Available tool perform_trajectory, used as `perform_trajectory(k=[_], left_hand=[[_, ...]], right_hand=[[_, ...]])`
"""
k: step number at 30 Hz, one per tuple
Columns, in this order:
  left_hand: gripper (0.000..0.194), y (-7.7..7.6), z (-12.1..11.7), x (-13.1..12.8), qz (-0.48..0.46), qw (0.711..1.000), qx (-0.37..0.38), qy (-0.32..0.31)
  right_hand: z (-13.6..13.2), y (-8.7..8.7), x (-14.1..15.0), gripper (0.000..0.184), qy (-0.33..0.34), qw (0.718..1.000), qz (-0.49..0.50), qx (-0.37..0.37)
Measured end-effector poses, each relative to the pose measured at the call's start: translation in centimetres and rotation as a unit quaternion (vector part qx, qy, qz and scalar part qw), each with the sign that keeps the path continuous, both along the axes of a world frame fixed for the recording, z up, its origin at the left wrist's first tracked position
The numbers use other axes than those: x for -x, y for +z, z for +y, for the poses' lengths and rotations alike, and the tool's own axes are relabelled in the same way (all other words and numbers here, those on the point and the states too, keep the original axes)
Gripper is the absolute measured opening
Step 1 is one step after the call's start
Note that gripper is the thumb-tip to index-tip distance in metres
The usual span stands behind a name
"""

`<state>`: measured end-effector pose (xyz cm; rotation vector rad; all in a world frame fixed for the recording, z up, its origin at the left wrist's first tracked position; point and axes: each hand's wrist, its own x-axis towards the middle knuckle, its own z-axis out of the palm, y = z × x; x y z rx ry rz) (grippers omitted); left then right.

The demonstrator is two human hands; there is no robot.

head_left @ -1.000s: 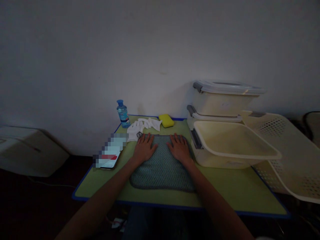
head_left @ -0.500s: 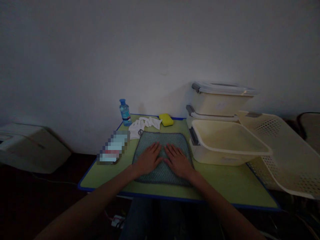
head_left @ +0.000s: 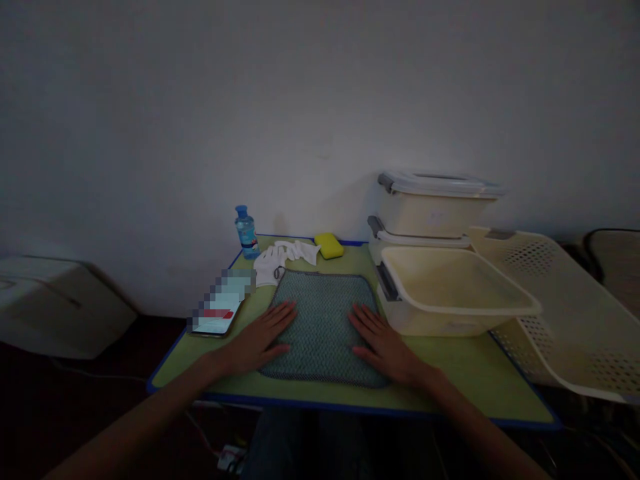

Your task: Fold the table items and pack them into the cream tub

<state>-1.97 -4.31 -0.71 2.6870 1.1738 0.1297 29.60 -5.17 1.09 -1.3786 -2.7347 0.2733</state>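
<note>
A green-grey mesh cleaning cloth (head_left: 323, 327) with a dark edge and a small hanging loop at its far left corner lies spread flat in front of me. My left hand (head_left: 263, 337) rests palm down on its left side, fingers stretched out over the cloth. On the opposite side my right hand (head_left: 383, 340) lies flat too, fingers apart, its fingertips over the right edge. Between the hands the cloth's middle shows. White gloves (head_left: 285, 257) lie just behind the cloth, partly touching its far left corner.
On the green table (head_left: 450, 380) stand a blue bottle (head_left: 247, 233), a yellow sponge (head_left: 329, 246) and a phone (head_left: 220, 310). An open cream bin (head_left: 450, 323) sits at right, before stacked lidded boxes (head_left: 430, 210). A perforated basket (head_left: 560, 293) leans beyond the table's right edge.
My hands have moved apart, from the cloth's middle out to its left and right sides. Both stay flat. The view has tilted slightly upward.
</note>
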Motion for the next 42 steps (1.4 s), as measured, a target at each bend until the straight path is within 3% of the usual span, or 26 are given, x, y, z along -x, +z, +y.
perform_trajectory(k=[5,10,16,18,21,25,28,31,34,38,42], left_hand=[[0.074,0.6,-2.7,1.9,-0.01,0.997,0.051,-0.05],[0.095,0.6,-4.7,2.5,0.011,0.995,0.088,-0.054],[0.076,0.5,-6.5,2.8,0.002,0.995,0.097,-0.031],[0.075,0.8,-6.8,3.0,-0.01,0.994,0.106,-0.029],[0.069,2.0,-6.6,3.0,-0.034,0.989,0.141,-0.031],[0.047,4.4,-5.9,3.1,-0.077,0.975,0.205,-0.018],[0.038,6.0,-5.4,3.6,-0.093,0.961,0.26,0.022],[0.041,6.9,-4.3,4.3,-0.089,0.95,0.287,0.083],[0.042,6.5,-2.5,4.5,-0.128,0.944,0.271,0.139],[0.038,4.3,0.7,3.6,-0.239,0.925,0.221,0.195],[0.03,2.0,3.1,2.3,-0.211,0.931,0.128,0.27]], right_hand=[[-2.9,1.1,-2.7,0.083,0.061,0.995,0.002,0.074],[-5.3,0.2,-3.7,0.108,0.076,0.995,-0.008,0.066],[-7.6,-0.9,-3.5,0.08,0.048,0.998,-0.025,0.01],[-8.0,-0.8,-3.5,0.08,0.048,0.999,-0.015,-0.001],[-8.0,0.0,-3.7,0.072,0.055,0.998,0.023,0.027],[-7.6,1.7,-3.7,0.047,0.028,0.99,0.093,0.098],[-7.8,2.4,-3.6,0.037,-0.017,0.982,0.141,0.123],[-8.1,2.4,-3.3,0.035,-0.1,0.971,0.188,0.108],[-7.3,2.3,-2.2,0.037,-0.166,0.952,0.243,0.082],[-4.2,2.0,0.1,0.031,-0.214,0.92,0.326,0.029],[-0.8,0.9,1.9,0.025,-0.253,0.924,0.286,-0.015]])
